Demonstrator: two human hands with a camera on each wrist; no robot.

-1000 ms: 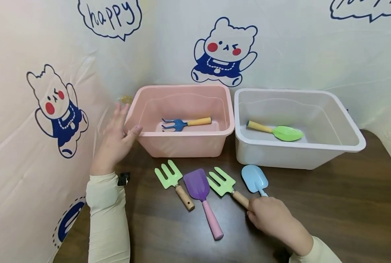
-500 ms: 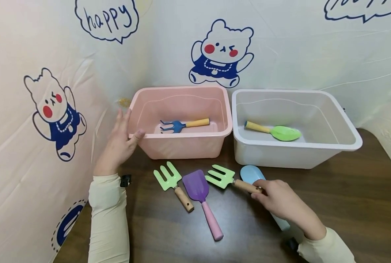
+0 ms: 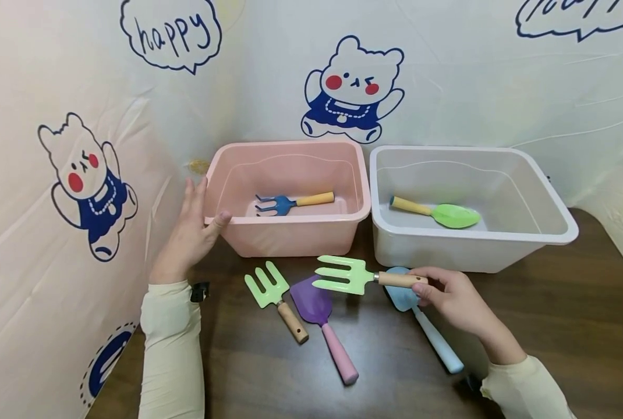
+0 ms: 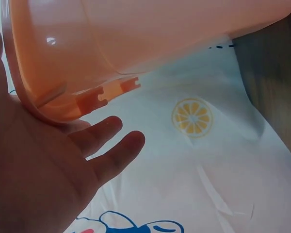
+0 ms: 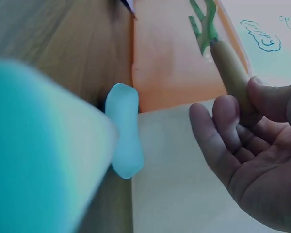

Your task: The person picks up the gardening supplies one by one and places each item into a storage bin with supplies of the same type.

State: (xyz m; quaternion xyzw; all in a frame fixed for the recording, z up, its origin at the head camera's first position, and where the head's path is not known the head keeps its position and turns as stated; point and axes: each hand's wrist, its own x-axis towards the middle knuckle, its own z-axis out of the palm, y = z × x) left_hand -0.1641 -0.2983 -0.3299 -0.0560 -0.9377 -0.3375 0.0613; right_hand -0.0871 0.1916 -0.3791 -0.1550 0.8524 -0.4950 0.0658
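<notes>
My right hand (image 3: 455, 299) pinches the end of the wooden handle of a green hand fork (image 3: 345, 275), its tines pointing left. The fork is held up, passing over the blue shovel (image 3: 437, 340) and the blade of the purple shovel (image 3: 314, 299) in the head view. In the right wrist view, thumb and fingertips meet on the handle (image 5: 230, 73). My left hand (image 3: 186, 241) rests at the left rim of the pink bin (image 3: 296, 235); in the left wrist view its fingers (image 4: 119, 155) stretch out below the rim. Another green hand fork (image 3: 266, 284) lies on the table.
Inside the pink bin lies a blue rake (image 3: 280, 205) with a yellow handle. Right beside it stands a white bin (image 3: 474, 250) holding a green trowel (image 3: 455, 216). A printed cloth (image 3: 269, 75) hangs behind both bins, over the dark wooden table (image 3: 531, 314).
My right hand has lifted the green hand fork off the table and swung it level, uncovering the blue shovel's handle. My left hand has come closer against the pink bin's rim.
</notes>
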